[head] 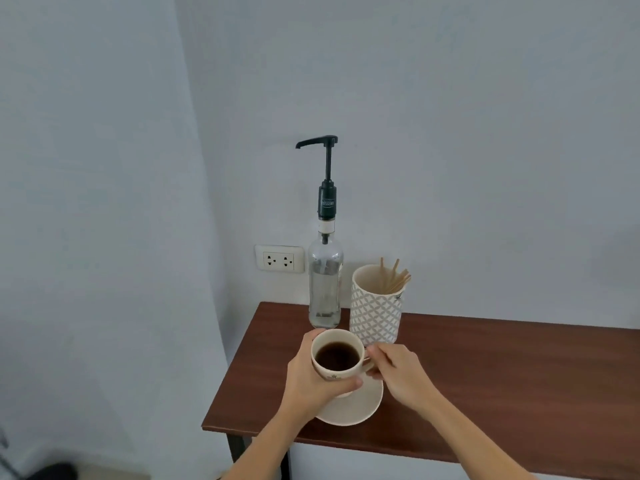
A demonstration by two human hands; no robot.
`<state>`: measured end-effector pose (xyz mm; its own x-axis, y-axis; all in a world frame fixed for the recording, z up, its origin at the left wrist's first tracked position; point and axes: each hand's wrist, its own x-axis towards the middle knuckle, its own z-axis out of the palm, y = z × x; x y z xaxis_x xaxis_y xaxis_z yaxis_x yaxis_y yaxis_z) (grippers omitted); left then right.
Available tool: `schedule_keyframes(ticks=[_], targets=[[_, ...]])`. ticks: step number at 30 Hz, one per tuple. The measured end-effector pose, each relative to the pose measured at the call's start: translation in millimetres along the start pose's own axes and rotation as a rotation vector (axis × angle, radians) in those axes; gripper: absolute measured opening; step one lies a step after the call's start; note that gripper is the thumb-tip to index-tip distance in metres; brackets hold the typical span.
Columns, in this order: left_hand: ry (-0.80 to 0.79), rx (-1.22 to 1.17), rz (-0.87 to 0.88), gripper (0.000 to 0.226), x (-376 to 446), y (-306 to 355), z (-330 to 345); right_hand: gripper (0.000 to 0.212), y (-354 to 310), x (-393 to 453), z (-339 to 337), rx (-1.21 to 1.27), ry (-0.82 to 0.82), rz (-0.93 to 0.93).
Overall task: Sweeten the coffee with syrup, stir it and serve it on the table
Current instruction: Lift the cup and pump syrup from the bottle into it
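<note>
So the cream ceramic cup of black coffee (337, 356) was held over the round cream saucer (360, 407), near the left end of the dark reddish-brown wooden table (502, 382); couldn't tell if it actually touched the saucer. The left hand (311, 379) was wrapped around the cup's side, thumb across the front, fingers curled round the back. The right hand (398, 372) had the handle pinched between its fingers. Right behind the cup stood the clear glass syrup bottle with a tall black pump (325, 258), and just beside that a white patterned holder of wooden stir sticks (375, 306).
</note>
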<state>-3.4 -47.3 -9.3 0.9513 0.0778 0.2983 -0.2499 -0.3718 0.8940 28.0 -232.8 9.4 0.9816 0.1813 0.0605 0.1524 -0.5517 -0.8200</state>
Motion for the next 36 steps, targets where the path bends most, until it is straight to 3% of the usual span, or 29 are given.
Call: schedule_keyframes(ticks=[12,18,21,25,31,36], targets=[[0.137,-0.113,0.101,0.080,80.1,75.5,-73.8,0.034,-126.7,45.6,-40.6,0.104,0.039,-0.215],[0.123,-0.181,0.058,0.083,134.9,116.3,-113.8,0.044,-206.2,105.5,-70.9,0.166,0.385,-0.229],[0.106,-0.218,0.030,0.084,159.1,127.4,-126.0,0.049,-241.4,140.0,-81.6,0.272,0.437,-0.165],[0.093,-0.251,0.025,0.087,185.9,133.9,-133.9,0.052,-269.5,172.7,-80.2,0.422,0.406,-0.111],[0.040,-0.289,0.029,0.089,207.7,138.6,-133.8,0.023,-275.3,191.2,-72.3,0.658,0.322,-0.158],[-0.002,-0.325,0.030,0.092,216.6,139.9,-130.7,0.022,-273.0,197.3,-75.2,0.777,0.224,-0.176]])
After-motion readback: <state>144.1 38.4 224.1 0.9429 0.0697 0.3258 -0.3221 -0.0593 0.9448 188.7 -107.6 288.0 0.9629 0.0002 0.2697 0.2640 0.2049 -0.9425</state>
